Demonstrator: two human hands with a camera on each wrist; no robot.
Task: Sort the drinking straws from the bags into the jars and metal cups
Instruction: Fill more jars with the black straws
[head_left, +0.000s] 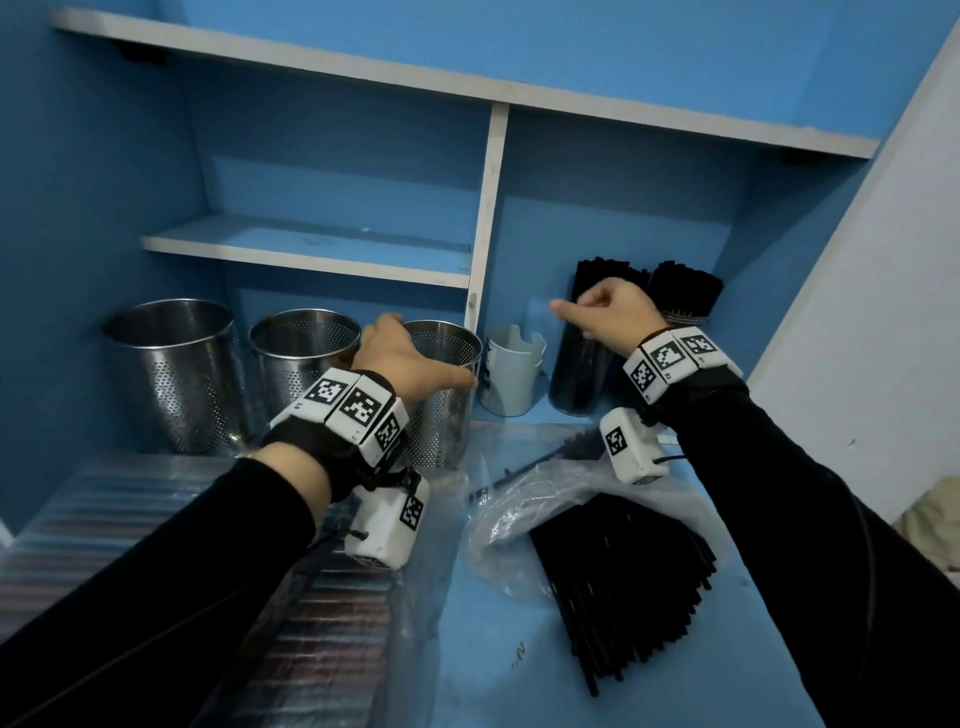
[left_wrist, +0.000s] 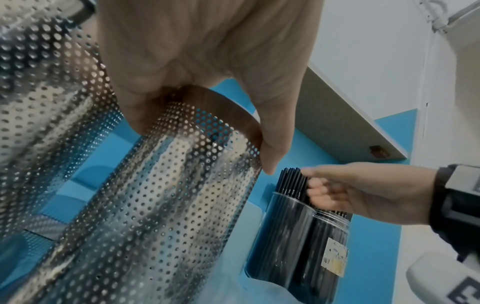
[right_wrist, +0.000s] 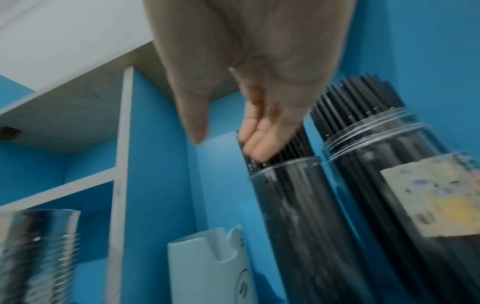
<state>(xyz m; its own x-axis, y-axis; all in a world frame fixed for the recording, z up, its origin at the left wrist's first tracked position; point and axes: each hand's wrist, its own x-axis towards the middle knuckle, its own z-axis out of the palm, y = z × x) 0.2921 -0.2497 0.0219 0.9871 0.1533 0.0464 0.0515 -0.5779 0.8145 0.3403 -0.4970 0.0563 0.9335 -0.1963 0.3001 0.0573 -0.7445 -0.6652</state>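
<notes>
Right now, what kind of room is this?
Probably a café or shop storage corner: blue shelves, metal cups standing in a row, and jars packed with black straws.

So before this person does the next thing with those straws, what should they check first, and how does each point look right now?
1. Left hand has hold of the rightmost metal cup at its rim: ok.
2. That cup has room for straws: cannot tell, its inside is hidden.
3. Right hand fingers rest on the black straws in the front jar, nothing pinched: ok.
4. Both jars, front and labelled jar, stand upright: ok.
5. Room left in the jars: not ok, both look packed.
6. Loose black straws still lie by the open plastic bag: not ok, unsorted.
</notes>
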